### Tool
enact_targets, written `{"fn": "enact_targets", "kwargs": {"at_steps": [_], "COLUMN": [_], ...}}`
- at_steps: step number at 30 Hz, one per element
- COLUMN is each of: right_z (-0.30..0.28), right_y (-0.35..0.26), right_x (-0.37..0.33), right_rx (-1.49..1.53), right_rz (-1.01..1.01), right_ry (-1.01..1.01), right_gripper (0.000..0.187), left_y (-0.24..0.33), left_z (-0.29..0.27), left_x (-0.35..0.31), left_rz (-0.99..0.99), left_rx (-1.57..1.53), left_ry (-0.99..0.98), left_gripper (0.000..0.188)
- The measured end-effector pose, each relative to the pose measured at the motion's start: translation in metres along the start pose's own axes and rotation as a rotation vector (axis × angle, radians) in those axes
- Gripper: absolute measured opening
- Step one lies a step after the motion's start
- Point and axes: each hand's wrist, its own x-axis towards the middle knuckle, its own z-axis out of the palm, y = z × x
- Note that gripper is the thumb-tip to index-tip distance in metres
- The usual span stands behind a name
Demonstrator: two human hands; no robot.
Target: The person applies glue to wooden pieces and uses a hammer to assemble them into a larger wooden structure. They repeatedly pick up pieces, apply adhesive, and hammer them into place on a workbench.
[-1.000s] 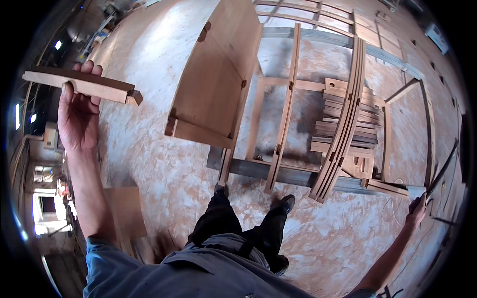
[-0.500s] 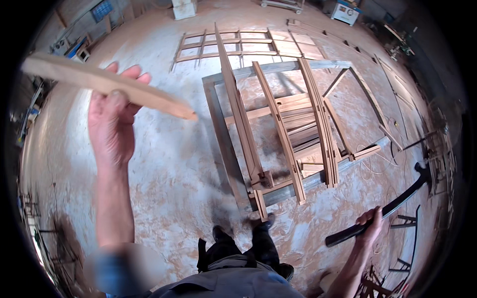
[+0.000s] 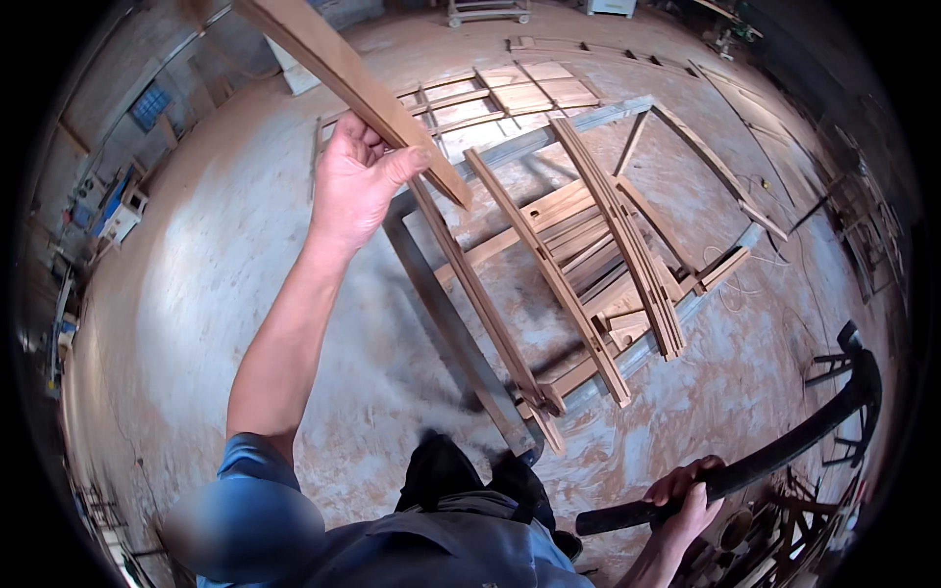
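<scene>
My left hand [image 3: 355,181] is raised in front of me, thumb and fingers closed around a long wooden strip [image 3: 338,73]. The strip slants from the top left down to the right, and its near end hangs over the far left part of the work frame. At the lower right my right hand [image 3: 686,498] grips the dark handle of a hammer [image 3: 774,456], whose head points away to the right. Before my feet stands a grey frame [image 3: 446,314] with several wooden rails [image 3: 549,255] laid across it.
A stack of boards [image 3: 583,240] lies beneath the rails. Farther off, a wooden lattice panel [image 3: 490,96] rests on the dusty floor. A cable [image 3: 740,279] curls by the frame's right side. Dark metal stands [image 3: 833,367] and scrap wood [image 3: 794,529] are at the right.
My left hand has swung right with the strip, which now slopes more steeply over the frame. My right hand and the hammer have come slightly lower, and the view has turned.
</scene>
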Motion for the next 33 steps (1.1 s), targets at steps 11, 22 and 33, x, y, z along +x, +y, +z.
{"fn": "enact_targets", "kwargs": {"at_steps": [11, 22, 33], "right_z": [0.215, 0.277, 0.279], "right_y": [0.023, 0.078, 0.095], "right_x": [-0.042, 0.022, 0.040], "right_rx": [-0.094, -0.466, -0.622], "right_rz": [-0.145, -0.257, -0.173], "right_ry": [0.186, 0.396, 0.479], "right_gripper": [0.046, 0.026, 0.027], "left_y": [-0.046, -0.074, -0.062], "left_z": [-0.015, 0.005, -0.004], "left_x": [0.065, 0.073, 0.067], "left_rz": [-0.088, -0.247, -0.285], "left_rx": [-0.405, -0.662, -0.564], "left_ry": [-0.561, -0.635, -0.859], "left_gripper": [0.025, 0.013, 0.022]}}
